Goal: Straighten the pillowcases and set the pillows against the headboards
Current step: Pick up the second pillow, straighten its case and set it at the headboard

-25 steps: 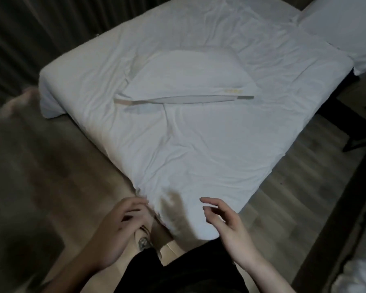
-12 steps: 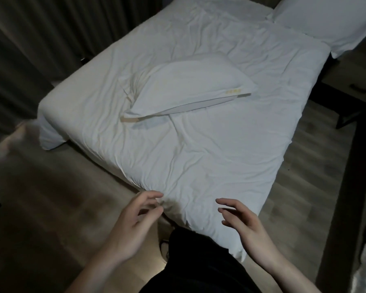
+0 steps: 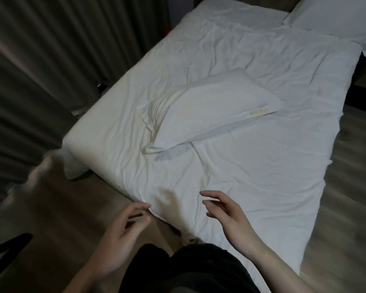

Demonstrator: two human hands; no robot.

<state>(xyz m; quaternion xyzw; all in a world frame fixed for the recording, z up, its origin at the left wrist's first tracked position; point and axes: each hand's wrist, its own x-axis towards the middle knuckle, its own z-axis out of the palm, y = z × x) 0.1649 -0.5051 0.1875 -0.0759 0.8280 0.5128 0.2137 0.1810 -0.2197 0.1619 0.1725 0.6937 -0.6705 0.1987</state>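
**Pillow on bed, both hands empty at foot corner**

Pillow (image 3: 209,108): white case, lay flat near middle of bed (image 3: 262,166), long axis slanted, one end toward curtain side, other end toward right edge. Small yellowish label near right-hand corner of case. Case creased and bunched at left end; flap of open hem spread on sheet along near edge. Touched by neither hand.

Second pillow (image 3: 336,15): white, lay at far upper right, at head end of bed, partly cut off by frame edge. Well apart from first pillow.

Left hand (image 3: 123,231): held at near corner of bed, fingers loosely spread and relaxed, gripped nothing; fingertips just beside sheet edge, contact unclear owing to blur.

Right hand (image 3: 226,212): held over near part of sheet, fingers loosely curved and apart, gripped nothing.

Hands held apart from each other, both well short of first pillow, which lay beyond them toward middle of mattress.

Surroundings: dark curtain (image 3: 51,60) along left; wooden floor (image 3: 51,208) around bed.
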